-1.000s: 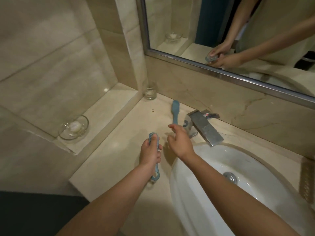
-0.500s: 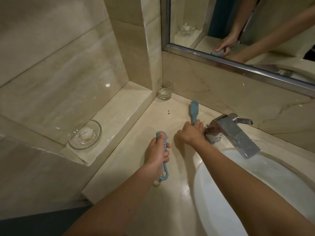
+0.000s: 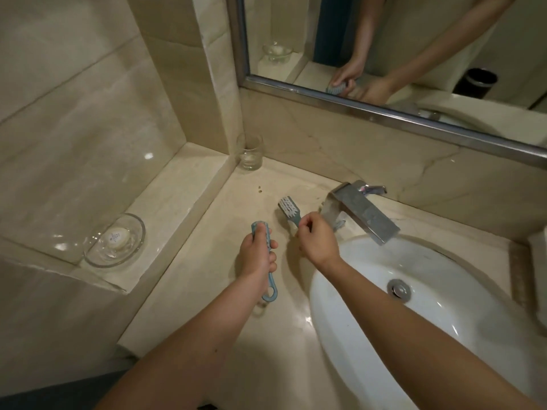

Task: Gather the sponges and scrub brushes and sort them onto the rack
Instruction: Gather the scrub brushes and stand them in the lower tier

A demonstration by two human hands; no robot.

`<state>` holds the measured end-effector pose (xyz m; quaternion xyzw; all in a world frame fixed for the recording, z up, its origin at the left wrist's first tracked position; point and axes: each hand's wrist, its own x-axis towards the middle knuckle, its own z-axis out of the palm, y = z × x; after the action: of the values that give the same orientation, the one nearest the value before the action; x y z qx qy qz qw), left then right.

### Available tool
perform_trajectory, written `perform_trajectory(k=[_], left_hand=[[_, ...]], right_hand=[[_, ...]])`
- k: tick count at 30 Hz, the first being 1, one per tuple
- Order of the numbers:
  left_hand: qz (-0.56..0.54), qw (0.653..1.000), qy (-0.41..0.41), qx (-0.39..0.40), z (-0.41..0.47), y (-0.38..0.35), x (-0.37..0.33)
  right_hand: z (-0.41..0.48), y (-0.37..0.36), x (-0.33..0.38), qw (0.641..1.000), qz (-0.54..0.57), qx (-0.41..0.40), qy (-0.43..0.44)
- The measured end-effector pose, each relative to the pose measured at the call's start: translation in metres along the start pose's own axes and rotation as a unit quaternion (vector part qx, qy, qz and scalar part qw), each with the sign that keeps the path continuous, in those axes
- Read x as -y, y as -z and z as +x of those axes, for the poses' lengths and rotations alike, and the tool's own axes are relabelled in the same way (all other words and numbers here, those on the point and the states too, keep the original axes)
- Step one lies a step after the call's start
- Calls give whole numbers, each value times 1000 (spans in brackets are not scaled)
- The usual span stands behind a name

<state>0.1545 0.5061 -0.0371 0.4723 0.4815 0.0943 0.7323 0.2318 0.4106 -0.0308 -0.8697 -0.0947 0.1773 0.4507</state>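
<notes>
Over the beige marble tabletop (image 3: pixel 207 279), my left hand (image 3: pixel 257 255) grips a blue plastic scrub brush (image 3: pixel 270 291); my right hand (image 3: pixel 318 241) pinches a second brush (image 3: pixel 288 208), bristles up.

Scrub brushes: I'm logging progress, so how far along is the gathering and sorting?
Done: nothing visibly sorted yet. In hand: the left hand grips one blue brush; the right hand pinches a second brush by its handle. Left: reaching the rack and any sponges, neither in view.
</notes>
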Motion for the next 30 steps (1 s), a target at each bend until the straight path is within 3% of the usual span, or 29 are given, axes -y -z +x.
perform_trajectory(k=[10,20,30], left_hand=[[78,993,4,86,-54,-57,53],[90,981,22,173,-140,-139,86],[138,963,34,228,-225,-212,133]], right_hand=[[-79,77,-63,992,62,-26,-111],[-135,187,-119,981,56,-150,-109],[-198,272,-181,962,93,-207,-155]])
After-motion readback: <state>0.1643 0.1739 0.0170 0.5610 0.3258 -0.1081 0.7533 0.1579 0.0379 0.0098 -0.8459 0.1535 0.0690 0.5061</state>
